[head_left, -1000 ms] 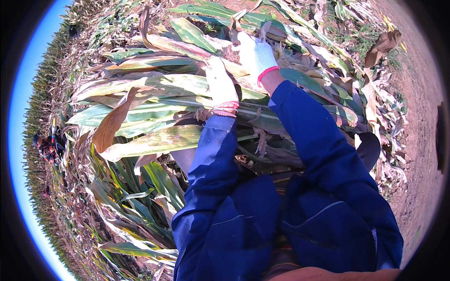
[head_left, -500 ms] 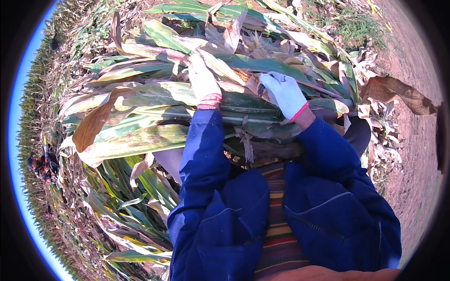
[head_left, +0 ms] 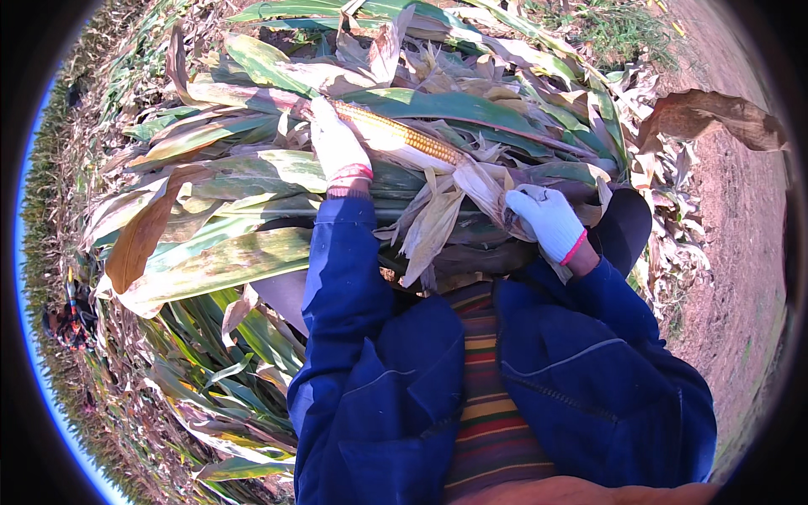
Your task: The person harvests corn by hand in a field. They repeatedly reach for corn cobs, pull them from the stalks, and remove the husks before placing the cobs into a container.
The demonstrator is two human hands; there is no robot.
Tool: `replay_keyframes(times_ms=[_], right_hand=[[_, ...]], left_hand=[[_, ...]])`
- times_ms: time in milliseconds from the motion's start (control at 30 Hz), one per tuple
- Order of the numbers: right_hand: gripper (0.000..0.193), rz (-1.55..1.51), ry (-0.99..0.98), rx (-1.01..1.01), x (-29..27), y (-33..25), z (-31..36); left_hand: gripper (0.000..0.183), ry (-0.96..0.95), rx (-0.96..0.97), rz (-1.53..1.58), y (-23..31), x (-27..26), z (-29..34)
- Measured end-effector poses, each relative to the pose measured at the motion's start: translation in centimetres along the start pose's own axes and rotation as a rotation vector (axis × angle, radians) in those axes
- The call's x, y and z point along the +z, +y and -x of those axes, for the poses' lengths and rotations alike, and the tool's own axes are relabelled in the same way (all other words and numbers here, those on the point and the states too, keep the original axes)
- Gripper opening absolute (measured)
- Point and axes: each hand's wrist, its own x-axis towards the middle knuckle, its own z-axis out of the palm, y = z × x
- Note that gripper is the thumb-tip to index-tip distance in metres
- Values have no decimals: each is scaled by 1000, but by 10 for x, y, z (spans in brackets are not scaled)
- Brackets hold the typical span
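Observation:
A yellow ear of corn lies slanting across the pile of stalks, a long row of its kernels bare. My left hand, in a white knit glove with a red cuff, is closed round the ear's upper left end. Dry, pale husk is peeled back and hangs from the ear's lower right end. The tail of that husk runs to my right hand, gloved in the same way, whose fingers are closed on it. Under both hands, green and brown corn stalks lie across my lap.
One curled brown leaf juts out on the right over bare reddish soil. More cut stalks lie at lower left. Standing corn lines the far left, where a dark and orange shape is too small to make out.
My right hand has moved right and down, pulling husk away from the ear. A long stretch of kernels now shows where only a few did. The left hand still grips the upper end.

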Motion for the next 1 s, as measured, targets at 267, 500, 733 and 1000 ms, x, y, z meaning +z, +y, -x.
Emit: replay_keyframes(times_ms=[267, 500, 733, 1000], right_hand=[[37, -516, -3, 593, 17, 54, -32], [35, -569, 5, 582, 30, 65, -48], [37, -459, -15, 526, 31, 51, -50], [43, 545, -243, 56, 5, 2, -51]], left_hand=[[56, -107, -99, 396, 40, 35, 37], [57, -127, 871, -1141, 21, 12, 30], [46, -277, 826, -1459, -46, -10, 14], [18, -673, 956, -1668, -32, 31, 64]])
